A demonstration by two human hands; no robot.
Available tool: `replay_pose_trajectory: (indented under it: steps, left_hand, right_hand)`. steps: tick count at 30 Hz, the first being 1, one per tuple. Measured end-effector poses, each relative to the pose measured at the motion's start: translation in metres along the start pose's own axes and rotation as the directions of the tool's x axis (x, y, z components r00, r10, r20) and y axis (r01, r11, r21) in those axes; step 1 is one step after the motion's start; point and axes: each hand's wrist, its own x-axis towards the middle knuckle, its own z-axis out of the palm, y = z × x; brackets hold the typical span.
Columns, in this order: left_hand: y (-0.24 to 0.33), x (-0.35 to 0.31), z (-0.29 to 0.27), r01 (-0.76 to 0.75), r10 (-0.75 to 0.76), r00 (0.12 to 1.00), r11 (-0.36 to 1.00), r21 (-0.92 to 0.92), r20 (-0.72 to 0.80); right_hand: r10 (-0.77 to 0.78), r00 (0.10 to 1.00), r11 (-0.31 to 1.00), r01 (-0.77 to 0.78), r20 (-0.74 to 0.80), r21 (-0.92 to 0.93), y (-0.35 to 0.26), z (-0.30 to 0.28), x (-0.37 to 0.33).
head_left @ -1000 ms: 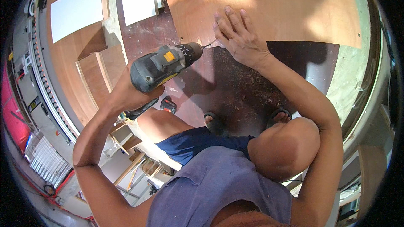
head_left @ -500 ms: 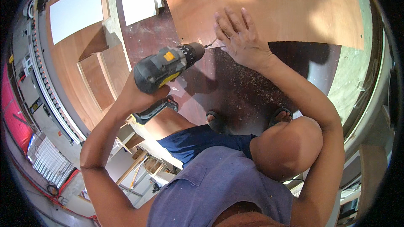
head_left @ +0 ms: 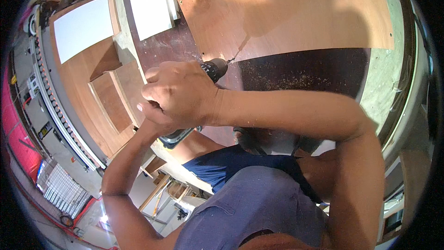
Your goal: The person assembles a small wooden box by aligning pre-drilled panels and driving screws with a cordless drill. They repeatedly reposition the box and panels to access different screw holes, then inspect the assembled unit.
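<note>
A black-and-yellow cordless drill [head_left: 216, 69] is held low, its chuck and thin bit pointing right at the near edge of a plywood panel [head_left: 296, 14]. The bit's tip meets the panel close to that edge. My left hand [head_left: 153, 128] is closed round the drill's handle, mostly hidden under the other hand. My right hand [head_left: 185, 90] is wrapped over the back of the drill body, fingers curled, covering most of it. Part of the battery shows below. Small holes sit near the panel's corners.
Sawdust lies on the dark red board [head_left: 300, 71] under the panel. White panels [head_left: 148, 7] lie at the far left. Beside them stands a plywood cabinet frame [head_left: 111, 97]. My sandalled feet are close under my arms.
My right hand has left the plywood panel and moved left onto the back of the drill. The left hand still grips the drill, now slightly lower in the picture.
</note>
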Motion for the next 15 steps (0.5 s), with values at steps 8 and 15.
replay_pose_trajectory:
  steps: [8, 15]
  left_hand:
    - [-0.025, -0.004, 0.019, -0.071, 0.070, 0.997, 0.997, -0.012, -0.011]
    - [-0.033, -0.005, 0.025, -0.107, 0.107, 0.994, 0.994, -0.020, -0.008]
  right_hand:
    - [0.000, 0.997, 0.999, 0.004, -0.079, 0.053, -0.001, 0.000, -0.005]
    - [0.033, 0.999, 0.999, -0.033, -0.034, 0.014, 0.016, -0.008, -0.003]
